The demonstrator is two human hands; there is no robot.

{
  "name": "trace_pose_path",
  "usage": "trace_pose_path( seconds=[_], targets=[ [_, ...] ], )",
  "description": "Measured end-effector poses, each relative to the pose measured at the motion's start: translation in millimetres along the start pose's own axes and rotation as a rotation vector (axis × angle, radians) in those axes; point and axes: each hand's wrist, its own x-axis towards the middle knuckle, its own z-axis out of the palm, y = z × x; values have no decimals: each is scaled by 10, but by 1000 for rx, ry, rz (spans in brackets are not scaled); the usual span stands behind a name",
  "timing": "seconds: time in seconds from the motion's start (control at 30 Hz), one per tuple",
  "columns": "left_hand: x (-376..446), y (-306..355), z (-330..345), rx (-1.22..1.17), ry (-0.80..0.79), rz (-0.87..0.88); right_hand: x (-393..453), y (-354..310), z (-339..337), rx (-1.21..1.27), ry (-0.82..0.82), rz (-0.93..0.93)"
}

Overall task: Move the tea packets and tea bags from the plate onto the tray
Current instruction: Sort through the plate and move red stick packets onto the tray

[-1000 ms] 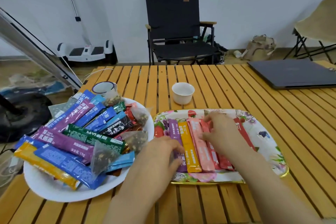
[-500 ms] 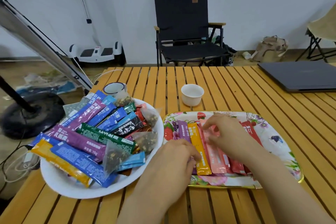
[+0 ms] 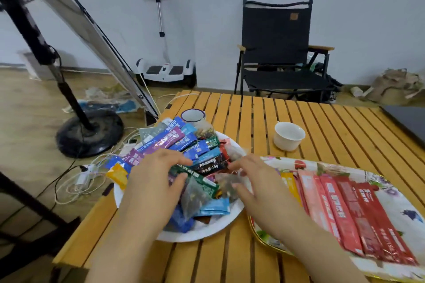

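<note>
Packets: light, slick foil sticks heaped on the plate; pinch one mid-length
Tea bags: soft, flimsy mesh; lift gently
Hands: left hand and right hand spread loose over pile, gripping nothing
Tray: red sticks already lined up

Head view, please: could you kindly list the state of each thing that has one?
plate: heaped with packets
tray: packets lined in a row
white cup: upright, looks empty
left hand: fingers spread over the heap
right hand: fingers spread over the heap
folding chair: unfolded, unoccupied
</note>
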Motion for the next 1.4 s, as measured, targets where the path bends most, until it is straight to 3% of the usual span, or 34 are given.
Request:
trace_pose_path(
  seconds=[0.3, 0.43, 0.7, 1.0, 1.27, 1.4],
  targets=[
    [43, -81, 180, 163, -214, 27, 258, 15, 378, 126, 61, 111],
    [42, -110, 184, 106, -192, 51, 292, 66, 307, 305, 62, 206],
    [107, -108, 368, 180, -157, 41, 221, 126, 244, 421, 26, 221],
    [118, -87, 369, 72, -159, -3, 228, 138, 281, 404, 98, 214],
    [140, -75, 278, -46, -255, -84, 265, 197, 358, 366, -20, 156],
    [141, -66, 247, -56, -269, -90, 276, 180, 374, 351, 24, 136]
  ],
)
